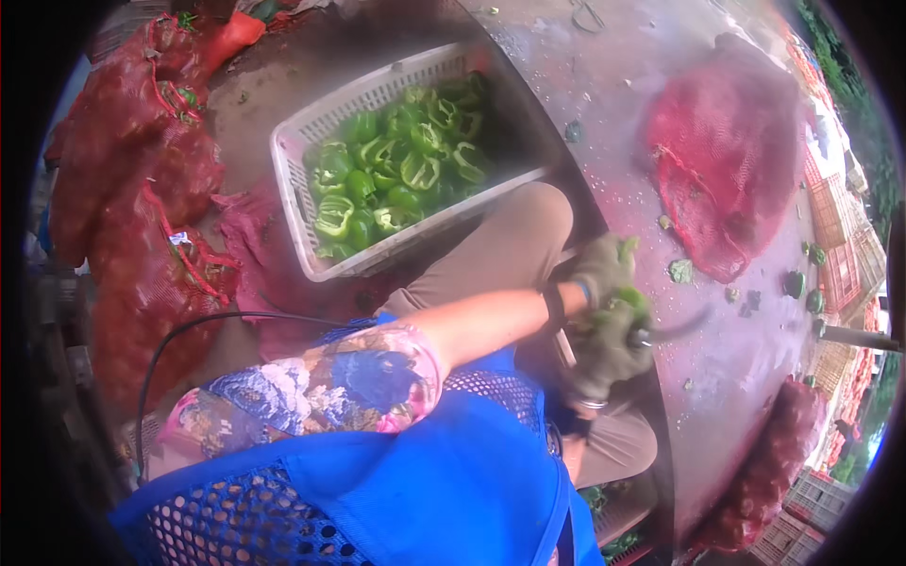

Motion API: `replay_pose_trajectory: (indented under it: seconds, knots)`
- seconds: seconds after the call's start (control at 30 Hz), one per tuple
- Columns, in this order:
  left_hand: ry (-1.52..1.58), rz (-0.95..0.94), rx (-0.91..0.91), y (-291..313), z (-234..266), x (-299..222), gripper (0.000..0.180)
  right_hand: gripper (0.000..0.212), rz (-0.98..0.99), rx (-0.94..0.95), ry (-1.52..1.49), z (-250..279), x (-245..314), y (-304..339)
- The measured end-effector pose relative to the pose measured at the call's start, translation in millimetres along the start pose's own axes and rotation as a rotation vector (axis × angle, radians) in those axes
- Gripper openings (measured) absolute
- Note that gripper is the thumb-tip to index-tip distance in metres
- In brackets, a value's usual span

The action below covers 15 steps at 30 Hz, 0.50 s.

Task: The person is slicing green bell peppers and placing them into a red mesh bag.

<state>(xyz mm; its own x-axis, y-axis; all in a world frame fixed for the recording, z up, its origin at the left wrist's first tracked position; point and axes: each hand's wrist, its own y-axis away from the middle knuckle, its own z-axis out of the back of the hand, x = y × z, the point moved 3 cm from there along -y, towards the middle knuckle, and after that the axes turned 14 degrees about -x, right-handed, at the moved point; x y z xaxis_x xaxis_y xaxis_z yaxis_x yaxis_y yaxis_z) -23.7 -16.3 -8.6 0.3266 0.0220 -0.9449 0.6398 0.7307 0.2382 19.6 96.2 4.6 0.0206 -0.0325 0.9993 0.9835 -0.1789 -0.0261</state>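
Slipping looks like the chief danger in the head view: the green pepper (630, 302) sits between the gloved left hand (604, 264) and the gloved right hand (609, 349), with a dark curved blade (681, 326) jutting outward just beside it. If smooth, wet skin turned in the grip, the edge could skid into the left fingers. A careless swing might also bring it near the left knee (543, 212), and a loose piece could drop to the littered ground (604, 174), short of the white crate (406, 238) of cut peppers (420, 170).

As for pose, the left forearm reaches across the lap, its hand uppermost and seemingly curled round the pepper. The right hand lies just below, apparently clenched on the blade's handle, knuckles bent. Motion blur smears both hands; I cannot tell where individual fingertips press or whether the edge touches flesh.
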Motion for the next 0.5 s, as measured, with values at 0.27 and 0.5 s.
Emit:
replay_pose_trajectory:
  seconds: [0.27,0.5]
  knots:
    - [0.781,-0.046,0.241,-33.2,24.4,19.9,0.006,0.027,-0.538,0.023,-0.597,-20.7,51.2,-18.7]
    - [1.29,0.215,0.498,-58.0,136.4,-59.7,0.01,0.033,-0.759,0.319,-1.039,-66.5,56.9,-29.4]
